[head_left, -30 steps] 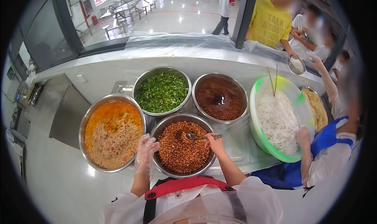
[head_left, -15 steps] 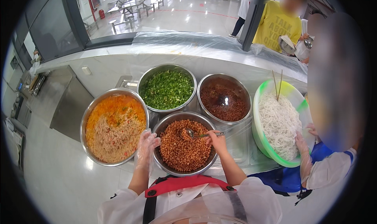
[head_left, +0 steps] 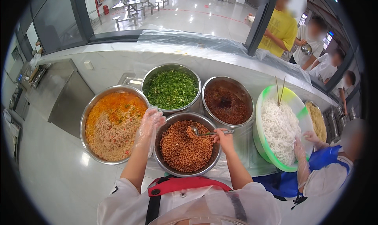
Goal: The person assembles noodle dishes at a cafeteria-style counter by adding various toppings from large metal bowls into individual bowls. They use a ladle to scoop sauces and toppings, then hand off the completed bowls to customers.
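A steel basin [head_left: 158, 160] of small round brown pieces, like peanuts or beans, stands right in front of me. My right hand [head_left: 223, 138] is bare and closed round the handle of a small metal ladle [head_left: 205, 134]. Its round bowl rests among the brown pieces, holding some of them. My left hand [head_left: 152, 119], in a clear plastic glove, is raised over the gap between three basins, holding nothing, its fingers loosely stretched. Beside it on the left is a wide basin [head_left: 83, 135] of orange and tan chopped food. Beyond stands a basin [head_left: 199, 92] of chopped greens.
A basin [head_left: 252, 114] of dark red sauce sits at back right. Farther right, a green-and-white tub [head_left: 260, 146] holds white noodles and two chopsticks; a co-worker's gloved hands [head_left: 301, 150] touch it. Behind is a tray of yellow noodles [head_left: 316, 120]. People stand beyond the window ledge [head_left: 189, 48].
My left hand has lifted up and away from the rim of the brown-piece basin. The ladle has shifted slightly right. The co-worker has leaned back, uncovering the yellow noodles.
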Demonstrator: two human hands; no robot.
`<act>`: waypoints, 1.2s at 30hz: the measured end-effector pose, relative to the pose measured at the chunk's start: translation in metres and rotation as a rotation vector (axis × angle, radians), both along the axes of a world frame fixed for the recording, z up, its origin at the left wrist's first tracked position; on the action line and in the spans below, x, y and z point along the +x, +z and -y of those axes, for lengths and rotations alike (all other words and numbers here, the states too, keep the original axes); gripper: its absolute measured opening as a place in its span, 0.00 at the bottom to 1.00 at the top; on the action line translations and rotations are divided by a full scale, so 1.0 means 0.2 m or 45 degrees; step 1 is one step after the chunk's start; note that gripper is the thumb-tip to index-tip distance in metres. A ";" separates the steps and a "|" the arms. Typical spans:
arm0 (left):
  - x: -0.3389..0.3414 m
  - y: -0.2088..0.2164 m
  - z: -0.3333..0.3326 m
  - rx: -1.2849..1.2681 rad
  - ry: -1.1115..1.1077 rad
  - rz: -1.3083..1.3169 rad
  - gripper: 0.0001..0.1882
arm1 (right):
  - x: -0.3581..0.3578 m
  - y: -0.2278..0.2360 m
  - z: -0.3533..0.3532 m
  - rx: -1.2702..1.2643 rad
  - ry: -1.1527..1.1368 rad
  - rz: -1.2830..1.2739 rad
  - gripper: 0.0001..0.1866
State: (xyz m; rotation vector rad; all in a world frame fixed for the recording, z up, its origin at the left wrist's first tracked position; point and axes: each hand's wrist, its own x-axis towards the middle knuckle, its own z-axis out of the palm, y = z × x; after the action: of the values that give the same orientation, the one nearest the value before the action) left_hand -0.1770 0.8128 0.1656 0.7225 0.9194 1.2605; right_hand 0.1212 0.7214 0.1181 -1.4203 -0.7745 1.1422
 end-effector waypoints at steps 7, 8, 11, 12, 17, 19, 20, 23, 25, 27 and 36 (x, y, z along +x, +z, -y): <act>0.02 0.10 -0.22 0.022 -0.084 0.019 0.24 | 0.00 0.05 -0.02 -0.004 0.034 0.026 0.12; 0.03 0.12 -0.25 0.013 -0.080 0.027 0.24 | -0.01 0.06 -0.02 -0.005 0.042 0.027 0.12; 0.07 0.19 -0.37 -0.007 -0.109 0.004 0.28 | -0.01 0.08 -0.02 -0.018 0.038 0.036 0.12; 0.09 0.19 -0.42 -0.007 -0.130 -0.017 0.29 | -0.01 0.08 -0.02 -0.019 0.036 0.032 0.12; 0.15 0.15 -0.72 -0.004 -0.281 0.013 0.33 | -0.01 0.09 -0.01 -0.061 0.032 0.019 0.12; 0.18 0.13 -0.82 0.021 -0.305 0.101 0.34 | -0.01 0.10 -0.01 -0.063 0.026 0.024 0.12; 0.19 0.13 -0.86 0.053 -0.356 0.134 0.39 | -0.01 0.10 0.00 -0.063 0.026 0.026 0.12; 0.22 0.14 -1.03 0.031 -0.372 0.192 0.43 | -0.02 0.11 0.00 -0.051 0.069 0.039 0.12; 0.23 0.16 -1.14 0.022 -0.358 0.205 0.48 | -0.02 0.12 0.00 -0.059 0.069 0.038 0.12; 0.29 0.22 -1.20 -0.037 -0.259 0.232 0.46 | -0.02 0.12 0.01 -0.078 0.067 0.049 0.12; 0.23 0.35 -1.42 0.019 -0.051 0.343 0.51 | -0.03 0.16 0.03 -0.127 0.072 0.020 0.12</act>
State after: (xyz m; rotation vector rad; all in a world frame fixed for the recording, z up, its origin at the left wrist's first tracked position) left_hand -0.1316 1.0978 0.2365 0.5628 0.6730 1.2938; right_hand 0.1153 0.7151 0.1510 -1.4998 -0.7823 1.2285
